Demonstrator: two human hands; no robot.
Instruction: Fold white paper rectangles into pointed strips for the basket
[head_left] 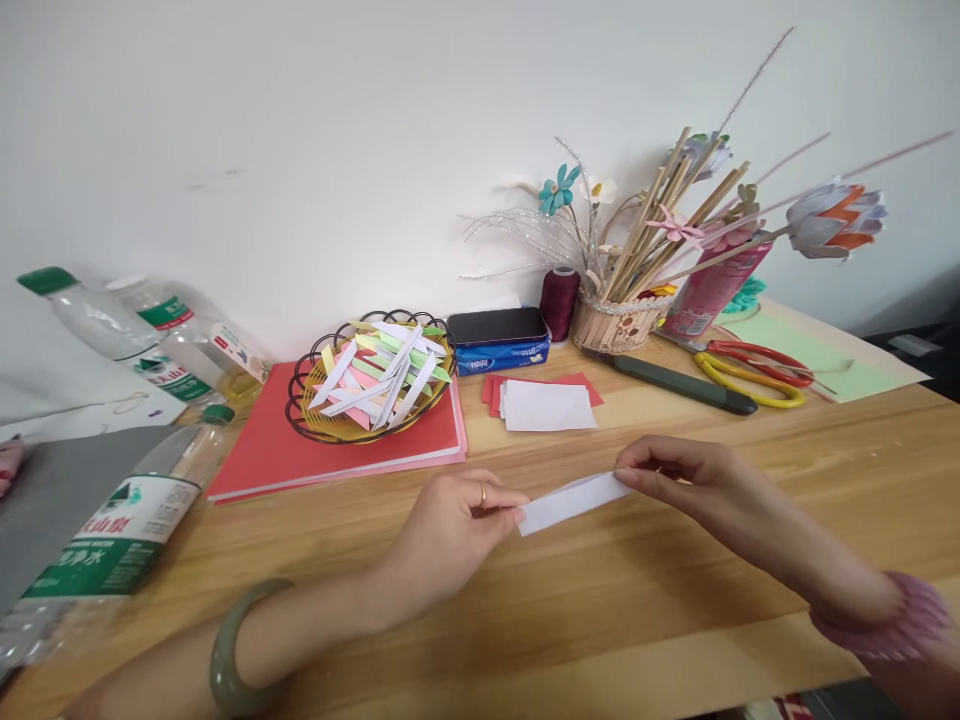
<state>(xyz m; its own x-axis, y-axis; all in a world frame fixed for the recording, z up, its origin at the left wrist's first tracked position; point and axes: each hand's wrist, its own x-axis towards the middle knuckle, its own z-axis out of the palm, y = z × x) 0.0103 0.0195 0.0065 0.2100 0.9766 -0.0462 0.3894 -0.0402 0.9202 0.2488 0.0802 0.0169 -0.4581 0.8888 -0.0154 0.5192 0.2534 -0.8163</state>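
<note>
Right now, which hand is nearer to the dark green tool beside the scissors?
Right. The right hand is on the near side of the dark green tool; the left hand is farther away, off to its left.

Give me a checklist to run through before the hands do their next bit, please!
1. Left hand has a grip: ok. Its thumb and fingers pinch one end of the paper.
2. Right hand has a grip: ok. It pinches the other end.
3. Paper creased sharply: cannot tell. The crease is too small to see.
4. Slips stacked neatly: not ok. The red slips poke out from under the white slips.
5. Basket upright: ok. It stands on the red sheets, with strips heaped inside.
6. Nearest bottle capped: ok. Its green cap is on.
</note>
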